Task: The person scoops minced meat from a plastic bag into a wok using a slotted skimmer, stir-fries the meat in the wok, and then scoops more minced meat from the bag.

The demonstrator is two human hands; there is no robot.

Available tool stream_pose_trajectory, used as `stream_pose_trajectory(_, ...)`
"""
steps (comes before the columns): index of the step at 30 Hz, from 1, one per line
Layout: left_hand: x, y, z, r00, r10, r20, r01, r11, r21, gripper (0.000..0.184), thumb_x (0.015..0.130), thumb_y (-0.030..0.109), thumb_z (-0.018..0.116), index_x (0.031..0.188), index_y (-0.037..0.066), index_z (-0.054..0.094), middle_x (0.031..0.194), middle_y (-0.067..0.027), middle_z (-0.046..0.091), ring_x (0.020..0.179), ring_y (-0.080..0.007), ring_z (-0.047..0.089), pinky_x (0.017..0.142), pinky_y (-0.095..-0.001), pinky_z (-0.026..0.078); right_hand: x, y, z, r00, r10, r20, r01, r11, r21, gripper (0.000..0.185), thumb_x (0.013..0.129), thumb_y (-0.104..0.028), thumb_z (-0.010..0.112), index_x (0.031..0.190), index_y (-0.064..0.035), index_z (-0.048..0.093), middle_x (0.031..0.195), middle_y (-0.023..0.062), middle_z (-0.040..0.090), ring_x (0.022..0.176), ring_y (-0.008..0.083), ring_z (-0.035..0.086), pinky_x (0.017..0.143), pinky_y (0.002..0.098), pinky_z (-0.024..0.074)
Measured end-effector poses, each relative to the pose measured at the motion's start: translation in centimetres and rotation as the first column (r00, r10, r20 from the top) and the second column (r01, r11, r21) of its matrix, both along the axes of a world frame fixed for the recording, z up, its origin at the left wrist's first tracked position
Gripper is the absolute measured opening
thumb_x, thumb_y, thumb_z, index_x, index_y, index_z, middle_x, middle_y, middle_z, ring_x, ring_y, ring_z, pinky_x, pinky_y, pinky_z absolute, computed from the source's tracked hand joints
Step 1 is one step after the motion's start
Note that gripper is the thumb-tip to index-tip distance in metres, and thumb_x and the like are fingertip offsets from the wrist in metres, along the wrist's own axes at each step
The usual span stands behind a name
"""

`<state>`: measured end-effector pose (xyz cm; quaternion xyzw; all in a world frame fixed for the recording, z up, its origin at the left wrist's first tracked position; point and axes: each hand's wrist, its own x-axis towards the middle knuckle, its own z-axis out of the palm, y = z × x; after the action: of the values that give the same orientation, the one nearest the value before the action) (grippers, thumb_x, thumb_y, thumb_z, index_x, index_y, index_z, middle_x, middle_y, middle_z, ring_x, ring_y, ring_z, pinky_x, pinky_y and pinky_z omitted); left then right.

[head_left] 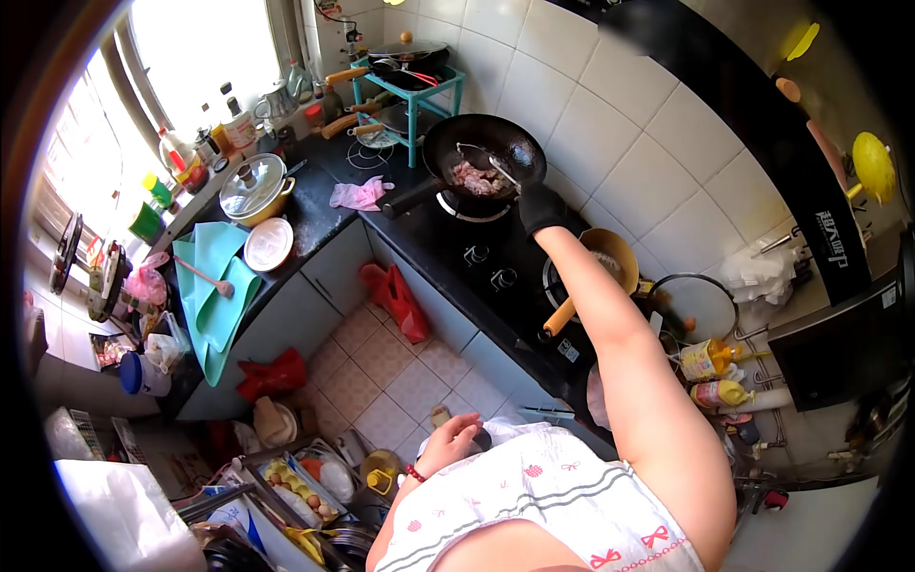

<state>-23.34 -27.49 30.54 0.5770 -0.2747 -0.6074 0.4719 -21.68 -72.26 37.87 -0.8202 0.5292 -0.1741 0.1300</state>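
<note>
My right hand, in a black glove, is closed at the end of a slim metal cooking utensil. The utensil reaches into a dark wok on the back-left burner, where pieces of pinkish meat lie. Its working end is too thin to make out. Below my right forearm sits a yellow pan with a wooden handle, on the other burner. My left hand, with a red bead bracelet at the wrist, hangs in front of my patterned apron. Its fingers are loosely extended, holding nothing visible.
A lidded pot, white plate and pink cloth lie on the left counter. Turquoise sheets overhang its edge. Oil bottles stand right of the stove. Eggs sit in an open drawer below.
</note>
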Motion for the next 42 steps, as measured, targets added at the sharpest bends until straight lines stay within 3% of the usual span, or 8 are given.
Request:
stream_pose_trajectory(3, 0.1, -0.2, 0.6, 1.0, 0.003, 0.009, -0.003, 1.0, -0.008, 0.033, 0.092, 0.018, 0.048, 0.12, 0.0, 0.052, 0.11, -0.012, 0.062, 0.102, -0.0171, 0.058, 0.087, -0.028, 0.044, 1.3, -0.6, -2.4, 0.91, 0.02, -0.415, -0.165, 0.934, -0.316, 0.026, 0.088, -0.022, 0.044, 0.102, -0.0047, 0.058, 0.087, 0.02, 0.064, 0.084, 0.0359, 0.063, 0.073, 0.0456, 0.0506)
stream_pose_trajectory(7, 0.4, 0.7, -0.9, 0.999, 0.043, -0.02, -0.044, 0.997, -0.064, 0.033, 0.092, 0.017, 0.048, 0.12, 0.0, 0.052, 0.11, -0.0114, 0.062, 0.102, -0.0171, 0.058, 0.087, -0.0282, 0.044, -0.1, -1.4, 0.2, 0.988, 0.082, -0.134, -0.094, 0.992, -0.089, 0.024, 0.089, -0.02, 0.043, 0.102, -0.0082, 0.059, 0.09, 0.0187, 0.064, 0.083, 0.0352, 0.063, 0.071, 0.0457, 0.0506)
stream_pose_trajectory(10, 1.4, 1.5, 0.3, 0.994, 0.1, -0.047, -0.101, 0.995, -0.022, 0.033, 0.092, 0.017, 0.048, 0.12, 0.0, 0.052, 0.11, -0.0108, 0.062, 0.102, -0.0168, 0.058, 0.087, -0.0279, 0.044, -0.1, -1.5, 1.5, 0.96, 0.084, -0.268, -0.17, 0.933, -0.318, 0.029, 0.089, -0.031, 0.044, 0.101, -0.0102, 0.06, 0.092, 0.0174, 0.063, 0.082, 0.0355, 0.063, 0.072, 0.0465, 0.0497)
stream_pose_trajectory(15, 3.7, 2.4, 1.3, 0.972, 0.177, -0.155, -0.163, 0.981, 0.102, 0.033, 0.094, 0.015, 0.046, 0.123, -0.001, 0.049, 0.111, -0.0095, 0.061, 0.103, -0.0163, 0.056, 0.084, -0.0271, 0.046, 2.7, 0.4, 2.0, 0.961, 0.065, -0.269, -0.12, 0.973, -0.195, 0.033, 0.09, -0.034, 0.042, 0.1, -0.0092, 0.062, 0.096, 0.0182, 0.063, 0.088, 0.0358, 0.062, 0.078, 0.0459, 0.0489)
stream_pose_trajectory(31, 11.4, -8.6, -1.6, 0.953, 0.122, 0.278, -0.111, 0.992, -0.055, 0.026, 0.088, 0.015, 0.054, 0.109, 0.001, 0.06, 0.099, -0.0132, 0.066, 0.092, -0.0199, 0.062, 0.081, -0.0297, 0.047, 0.9, -3.5, 1.4, 0.877, 0.179, -0.447, -0.255, 0.96, -0.116, 0.03, 0.089, -0.014, 0.038, 0.117, -0.0184, 0.047, 0.093, 0.0157, 0.058, 0.083, 0.0333, 0.062, 0.067, 0.0452, 0.0501)
stream_pose_trajectory(36, 13.3, -22.6, -8.0, 0.585, 0.112, 0.803, 0.218, 0.932, -0.289, 0.045, 0.074, 0.003, 0.055, 0.119, 0.002, 0.052, 0.116, -0.0157, 0.052, 0.099, -0.0305, 0.053, 0.086, -0.0369, 0.045, 1.3, -4.3, 1.8, 0.809, 0.16, -0.566, -0.298, 0.941, -0.16, 0.036, 0.086, -0.024, 0.05, 0.122, -0.0211, 0.049, 0.093, 0.0155, 0.058, 0.083, 0.0342, 0.061, 0.069, 0.0463, 0.0492)
stream_pose_trajectory(40, 14.3, -33.2, -11.2, -0.084, 0.261, 0.962, 0.459, 0.867, -0.195, 0.038, 0.078, 0.015, 0.053, 0.115, 0.009, 0.059, 0.119, -0.0102, 0.052, 0.102, -0.0217, 0.052, 0.078, -0.0308, 0.048, 2.0, -1.2, 4.0, 0.885, 0.086, -0.457, -0.178, 0.97, -0.163, 0.04, 0.082, -0.031, 0.058, 0.121, -0.0261, 0.054, 0.089, 0.0157, 0.058, 0.084, 0.0354, 0.059, 0.073, 0.043, 0.0471)
stream_pose_trajectory(42, 14.8, -36.0, -9.9, -0.051, 0.014, 0.999, 0.56, 0.828, 0.017, 0.026, 0.078, 0.017, 0.054, 0.1, 0.011, 0.066, 0.108, -0.0081, 0.055, 0.098, -0.0219, 0.053, 0.074, -0.0304, 0.05, 0.9, -1.3, 2.8, 0.915, 0.08, -0.397, -0.166, 0.968, -0.188, 0.042, 0.081, -0.03, 0.06, 0.122, -0.0256, 0.054, 0.086, 0.0157, 0.057, 0.083, 0.0349, 0.058, 0.073, 0.0424, 0.0467)
